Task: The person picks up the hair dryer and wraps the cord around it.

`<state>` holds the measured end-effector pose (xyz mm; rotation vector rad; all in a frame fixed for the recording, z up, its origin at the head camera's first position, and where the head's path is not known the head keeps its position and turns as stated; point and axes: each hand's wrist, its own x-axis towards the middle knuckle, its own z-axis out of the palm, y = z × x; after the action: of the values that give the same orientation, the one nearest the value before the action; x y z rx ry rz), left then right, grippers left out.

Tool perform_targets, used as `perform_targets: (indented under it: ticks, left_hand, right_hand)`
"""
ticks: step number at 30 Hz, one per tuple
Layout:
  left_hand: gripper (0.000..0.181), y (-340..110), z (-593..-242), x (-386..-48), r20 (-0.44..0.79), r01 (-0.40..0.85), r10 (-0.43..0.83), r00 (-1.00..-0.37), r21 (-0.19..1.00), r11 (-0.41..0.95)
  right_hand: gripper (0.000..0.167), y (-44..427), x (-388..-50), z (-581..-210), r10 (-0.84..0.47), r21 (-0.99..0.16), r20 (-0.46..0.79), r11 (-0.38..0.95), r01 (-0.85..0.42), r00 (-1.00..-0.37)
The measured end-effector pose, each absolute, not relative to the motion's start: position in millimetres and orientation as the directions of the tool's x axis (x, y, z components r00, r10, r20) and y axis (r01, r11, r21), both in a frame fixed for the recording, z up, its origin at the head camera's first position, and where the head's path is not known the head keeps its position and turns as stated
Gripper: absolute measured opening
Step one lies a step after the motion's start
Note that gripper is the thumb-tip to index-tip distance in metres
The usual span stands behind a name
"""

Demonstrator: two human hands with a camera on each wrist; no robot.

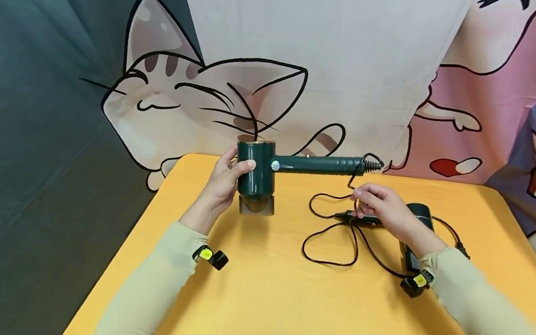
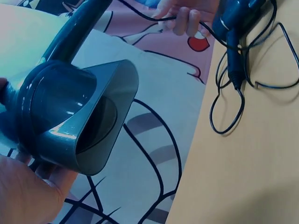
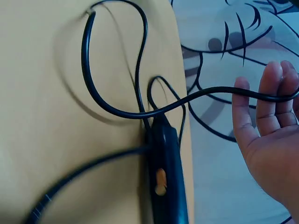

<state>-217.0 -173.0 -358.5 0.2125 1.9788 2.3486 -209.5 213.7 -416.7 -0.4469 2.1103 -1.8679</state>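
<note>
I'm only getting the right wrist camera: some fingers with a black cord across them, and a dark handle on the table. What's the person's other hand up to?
Observer: The left hand is holding a dark green hair dryer by its barrel.
Visitor: Oh, I couldn't see that at all! Is anything fitted on the end of it?
Observer: Yes, a wide, flared nozzle; the left wrist view shows its mouth best.
Visitor: And that dark handle in my picture, is it part of something bigger?
Observer: It is; the head view shows it joined to what looks like a second dryer, lying on the table.
</note>
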Motion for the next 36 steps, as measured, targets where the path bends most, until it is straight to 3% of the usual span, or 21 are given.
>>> perform_targets:
  ticks: [4,14,23,29,36]
  left_hand:
    - [0.074,-178.7,-359.6,-216.6,0.062,0.043,0.181,-0.982,0.993,-0.106]
    - [0.067,-187.7,-363.9,-218.5,0.039,0.047,0.226,-0.973,0.998,0.029]
    - [0.062,-187.1,-366.6,-224.1,-0.007,0.015,0.218,-0.976,0.995,0.095]
    - [0.055,-183.1,-370.8,-226.0,0.018,0.035,0.151,-0.988,0.993,0.112]
    - [0.058,-174.6,-374.4,-227.7,0.024,0.026,0.029,-0.999,0.997,0.066]
  right_hand:
    - [0.023,222.4,-221.0,-406.0,-0.373,-0.979,-0.042,0.199,-0.036,-0.927]
    - [0.014,225.0,-234.4,-355.9,-0.336,-0.88,0.093,0.412,-0.235,-0.937]
    - [0.012,213.2,-239.2,-310.0,-0.479,-0.593,0.135,0.662,-0.458,-0.867]
    - [0.015,195.2,-239.3,-288.9,-0.581,-0.473,0.156,0.666,-0.577,-0.799]
    - [0.014,185.6,-226.3,-295.4,-0.523,-0.506,0.16,0.684,-0.525,-0.837]
